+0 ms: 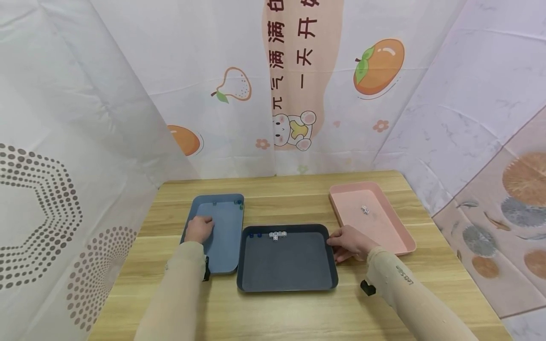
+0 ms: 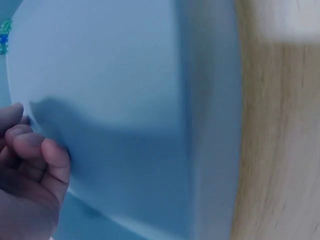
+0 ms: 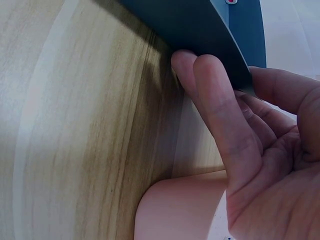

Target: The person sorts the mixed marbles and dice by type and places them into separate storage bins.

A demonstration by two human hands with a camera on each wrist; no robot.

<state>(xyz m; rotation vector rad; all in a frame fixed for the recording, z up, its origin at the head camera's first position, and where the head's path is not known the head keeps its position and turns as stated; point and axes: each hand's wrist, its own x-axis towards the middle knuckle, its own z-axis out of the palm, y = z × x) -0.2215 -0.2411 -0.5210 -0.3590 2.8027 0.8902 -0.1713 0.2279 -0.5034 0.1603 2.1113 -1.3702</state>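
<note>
My left hand [image 1: 199,229] is over the left side of the blue tray [image 1: 223,251]. Its fingers [image 2: 56,155] curl toward the thumb, where a small dark spot shows; I cannot tell whether that is a held bead. Green and blue glass beads [image 2: 4,37] lie at the tray's far end. My right hand [image 1: 350,241] pinches the right wall of the dark grey tray [image 1: 286,270], thumb at the rim and fingers against its outer side. Inside that tray, several white dice [image 1: 275,235] and two dark blue beads [image 1: 259,235] lie along the far wall.
A pink tray [image 1: 386,232] with a few white dice [image 1: 365,210] stands at the right, slanted, close behind my right hand. All three trays rest on a wood-grain table [image 1: 286,317]. A printed curtain [image 1: 192,42] hangs behind the table.
</note>
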